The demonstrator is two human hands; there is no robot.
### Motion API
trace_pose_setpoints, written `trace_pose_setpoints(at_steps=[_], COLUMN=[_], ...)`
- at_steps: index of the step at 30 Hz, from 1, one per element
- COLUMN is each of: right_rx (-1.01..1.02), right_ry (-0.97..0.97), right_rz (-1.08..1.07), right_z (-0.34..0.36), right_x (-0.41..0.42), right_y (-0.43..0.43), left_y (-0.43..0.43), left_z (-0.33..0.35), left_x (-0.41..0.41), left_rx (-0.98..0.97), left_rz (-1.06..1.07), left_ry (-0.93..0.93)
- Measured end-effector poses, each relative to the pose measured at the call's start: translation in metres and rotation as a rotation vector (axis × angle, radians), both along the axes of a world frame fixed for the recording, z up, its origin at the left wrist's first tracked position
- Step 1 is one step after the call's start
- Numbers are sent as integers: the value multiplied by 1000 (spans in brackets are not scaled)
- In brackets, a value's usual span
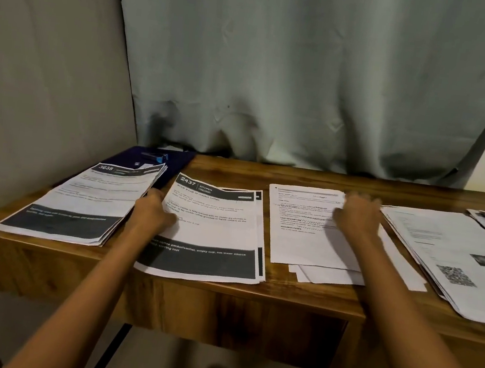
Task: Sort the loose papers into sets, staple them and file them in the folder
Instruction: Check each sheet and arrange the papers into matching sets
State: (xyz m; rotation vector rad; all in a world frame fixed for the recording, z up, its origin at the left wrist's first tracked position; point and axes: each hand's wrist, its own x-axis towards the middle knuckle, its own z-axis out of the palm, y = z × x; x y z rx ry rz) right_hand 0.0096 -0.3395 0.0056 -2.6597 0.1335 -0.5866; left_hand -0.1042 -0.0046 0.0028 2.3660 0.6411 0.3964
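Note:
Several piles of printed paper lie in a row on the wooden desk (298,294). My left hand (152,209) grips the left edge of the stack headed "2437" (214,229), thumb on top of the sheet. My right hand (356,216), blurred, rests with its fingers stretched forward on the plain text pile (304,240) at the centre right. A stack headed "3638" (80,203) lies at the far left, its top end on a dark blue folder (177,160). A blue stapler (154,156) sits on that folder at the back left.
More paper piles (455,259) lie at the right, one with a QR code, and run past the frame edge. A grey-green curtain (308,85) hangs right behind the desk. A wall (49,83) closes the left side.

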Motion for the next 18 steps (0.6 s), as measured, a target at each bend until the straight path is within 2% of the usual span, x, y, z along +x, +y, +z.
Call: trace_pose_setpoints(at_steps=[3,5,8,11,18], right_rx=[222,248,91,-27,-17], right_ry=[108,251,363,384,386], right_rz=[336,445,460,428,348], right_z=[2,-2,-13,-17,-16], right_x=[-17,-28,-33,-36,-47], right_y=[43,72,102,116,127], left_y=[-3,-5,-8,-7,-9], left_z=[-1,-3,-5,-5,-2], left_x=[1,1,-1,-2,-2], left_rx=[-15,11,42,37,34], left_rz=[5,17,24,22,33], left_ry=[78,101,105,88,112])
